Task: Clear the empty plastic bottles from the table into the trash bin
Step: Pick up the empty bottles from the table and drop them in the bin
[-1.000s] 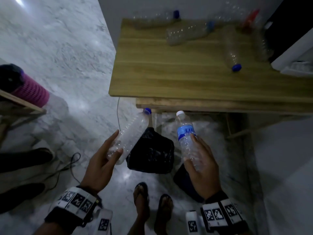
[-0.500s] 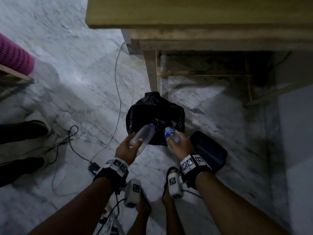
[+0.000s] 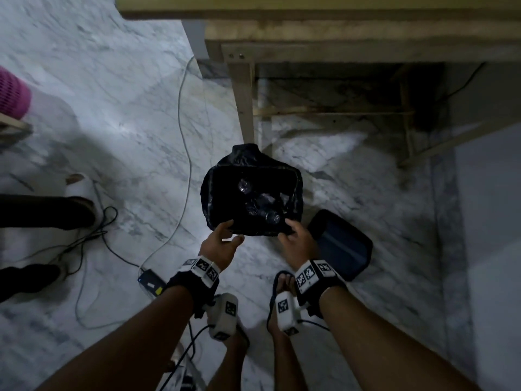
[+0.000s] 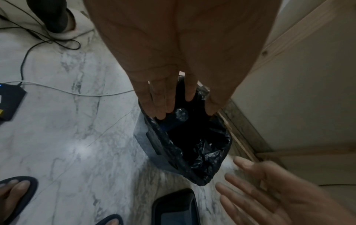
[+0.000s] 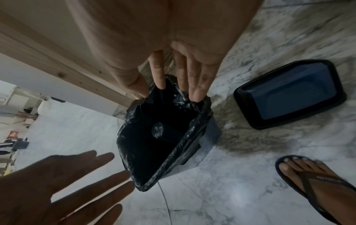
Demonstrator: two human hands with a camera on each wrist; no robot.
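A small bin lined with a black bag [image 3: 210, 190] [image 4: 217, 153] [image 5: 133, 132] stands on the marble floor by the table leg. Clear plastic bottles [image 3: 262, 207] lie inside it; a bottle bottom [image 4: 181, 114] [image 5: 158, 132] shows in both wrist views. My left hand [image 3: 225, 235] [image 4: 181, 106] hovers over the bin's near-left rim with straight fingers and holds nothing. My right hand [image 3: 293, 232] [image 5: 173, 89] hovers over the near-right rim, fingers spread, empty too.
The bin's dark lid [image 3: 341, 244] [image 5: 291, 92] lies on the floor to the right. The wooden table edge [image 3: 310, 9] and its leg [image 3: 244, 103] stand behind the bin. Cables [image 3: 186, 136] and a small black box [image 3: 150, 280] lie left. Another person's shoes [image 3: 42, 210] stand far left.
Both hands let go of their bottles, which now lie in the bin. The hands went from gripping to straight-fingered over the rim, and the view has tilted down towards the floor.
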